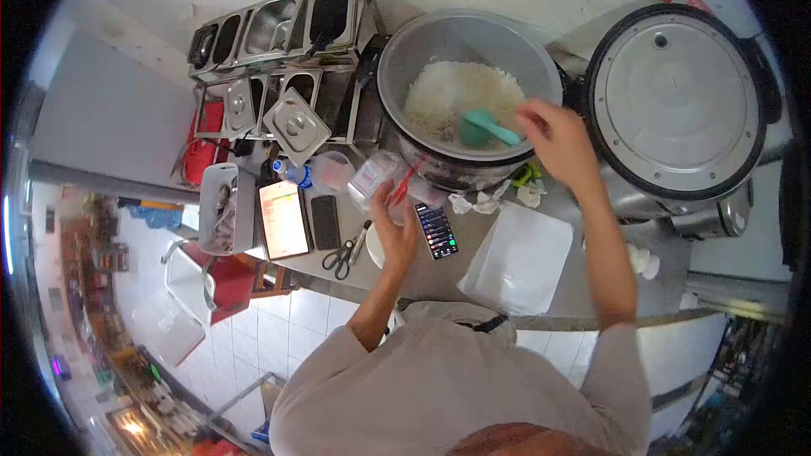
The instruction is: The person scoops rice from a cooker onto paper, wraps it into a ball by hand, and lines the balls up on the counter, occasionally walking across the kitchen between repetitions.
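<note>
A mint-green rice paddle lies on white rice inside a large round rice cooker. Just off the end of its handle is my right hand, over the cooker's right rim, with fingers loosely bent and nothing visible in them. My left hand reaches over the counter, its fingers closed around the near side of a clear plastic container with red on it. In front of the cooker, a lit phone lies close to the right of that hand.
White sheets lie on the counter's front right. The cooker's round lid stands at right. Scissors, a dark phone and a lit tablet are at left. Steel food pans stand behind, with a grey bin nearer.
</note>
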Demonstrator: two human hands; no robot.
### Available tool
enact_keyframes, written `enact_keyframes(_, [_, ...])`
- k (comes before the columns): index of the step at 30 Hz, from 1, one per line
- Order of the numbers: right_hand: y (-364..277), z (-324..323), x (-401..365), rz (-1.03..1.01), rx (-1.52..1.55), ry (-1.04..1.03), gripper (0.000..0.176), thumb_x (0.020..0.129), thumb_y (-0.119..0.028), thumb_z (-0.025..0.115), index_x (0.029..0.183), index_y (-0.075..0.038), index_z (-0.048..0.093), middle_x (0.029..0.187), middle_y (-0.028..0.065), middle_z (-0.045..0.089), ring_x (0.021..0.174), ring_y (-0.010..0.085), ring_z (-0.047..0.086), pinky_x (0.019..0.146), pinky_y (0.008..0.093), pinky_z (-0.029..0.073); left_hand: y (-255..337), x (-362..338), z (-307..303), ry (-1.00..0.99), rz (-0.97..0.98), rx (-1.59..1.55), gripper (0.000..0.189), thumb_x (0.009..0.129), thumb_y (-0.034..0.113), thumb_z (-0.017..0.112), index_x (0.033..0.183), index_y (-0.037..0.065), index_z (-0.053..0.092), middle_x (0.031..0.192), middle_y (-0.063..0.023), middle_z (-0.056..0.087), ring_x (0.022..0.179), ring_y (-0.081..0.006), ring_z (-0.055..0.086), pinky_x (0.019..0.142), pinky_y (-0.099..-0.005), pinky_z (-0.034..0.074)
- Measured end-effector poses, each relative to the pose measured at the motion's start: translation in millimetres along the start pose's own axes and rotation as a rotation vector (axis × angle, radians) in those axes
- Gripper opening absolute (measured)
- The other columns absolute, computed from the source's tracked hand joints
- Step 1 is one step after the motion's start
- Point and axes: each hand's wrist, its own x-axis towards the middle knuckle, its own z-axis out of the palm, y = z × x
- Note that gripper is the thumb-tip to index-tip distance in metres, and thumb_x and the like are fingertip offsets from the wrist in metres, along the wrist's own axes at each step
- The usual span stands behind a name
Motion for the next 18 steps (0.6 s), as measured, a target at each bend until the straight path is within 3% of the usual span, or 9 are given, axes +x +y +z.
enact_keyframes(2, [31, 53, 60, -0.037, -0.404, -0.266, 0.022, 0.089, -0.018, 0.069, 0.104, -0.003, 0.072, 0.104, 0.0210, 0.072, 0.091, 0.0367, 0.071, 0.079, 0.0435, 0.057, 17, 19, 1, -0.055, -0.011, -0.098, 0.063, 0.091, 0.007, 0.068, 0.146, -0.004, 0.039, 0.144, -0.0232, 0.047, 0.137, -0.0377, 0.044, 0.116, -0.0463, 0.033])
enact_keyframes(4, [34, 87, 87, 0.032, -0.666, -0.707, 0.039, 0.083, -0.028, 0.076, 0.111, -0.001, 0.069, 0.105, 0.0181, 0.074, 0.098, 0.0364, 0.072, 0.084, 0.0486, 0.057, 29, 38, 3, -0.080, 0.052, -0.024, 0.071, 0.090, 0.008, 0.071, 0.150, -0.004, 0.035, 0.150, -0.0251, 0.041, 0.140, -0.0407, 0.039, 0.118, -0.0479, 0.030])
enact_keyframes(7, [71, 120, 109, 0.155, -0.943, -0.985, 0.041, 0.083, -0.025, 0.073, 0.117, -0.003, 0.067, 0.111, 0.0198, 0.072, 0.103, 0.0375, 0.071, 0.088, 0.0497, 0.057, 20, 70, 11, -0.163, 0.060, -0.091, 0.096, 0.085, 0.015, 0.078, 0.159, -0.002, 0.019, 0.163, -0.0279, 0.023, 0.151, -0.0449, 0.022, 0.123, -0.0507, 0.020])
enact_keyframes(10, [45, 101, 128, 0.236, -0.886, -0.745, 0.038, 0.083, -0.016, 0.068, 0.117, 0.001, 0.067, 0.110, 0.0244, 0.071, 0.104, 0.0385, 0.071, 0.088, 0.0515, 0.057, 21, 96, 7, -0.270, 0.016, -0.070, 0.111, 0.080, 0.022, 0.084, 0.161, -0.002, 0.012, 0.166, -0.0277, 0.015, 0.154, -0.0452, 0.014, 0.124, -0.0520, 0.016])
enact_keyframes(13, [60, 111, 145, 0.135, -0.855, -0.285, 0.025, 0.086, -0.013, 0.060, 0.102, 0.003, 0.072, 0.098, 0.0257, 0.072, 0.093, 0.0389, 0.073, 0.084, 0.0490, 0.059, 2, 108, 15, -0.334, 0.037, -0.058, 0.119, 0.076, 0.027, 0.089, 0.161, -0.003, 0.011, 0.167, -0.0271, 0.013, 0.154, -0.0469, 0.011, 0.124, -0.0535, 0.015])
enact_keyframes(16, [78, 132, 170, 0.264, -0.831, -0.442, 0.026, 0.088, -0.008, 0.056, 0.105, 0.006, 0.070, 0.094, 0.0256, 0.072, 0.086, 0.0406, 0.074, 0.078, 0.0475, 0.060, -3, 107, 20, -0.353, 0.013, -0.051, 0.124, 0.073, 0.032, 0.090, 0.161, -0.002, 0.010, 0.167, -0.0272, 0.012, 0.154, -0.0483, 0.012, 0.123, -0.0572, 0.014])
enact_keyframes(18, [73, 142, 161, 0.257, -0.804, -0.493, 0.034, 0.086, -0.005, 0.059, 0.115, 0.012, 0.060, 0.089, 0.0274, 0.071, 0.081, 0.0412, 0.074, 0.071, 0.0473, 0.061, -6, 108, 18, -0.372, 0.032, 0.004, 0.125, 0.073, 0.035, 0.090, 0.161, -0.002, 0.009, 0.167, -0.0284, 0.012, 0.154, -0.0481, 0.013, 0.123, -0.0596, 0.012])
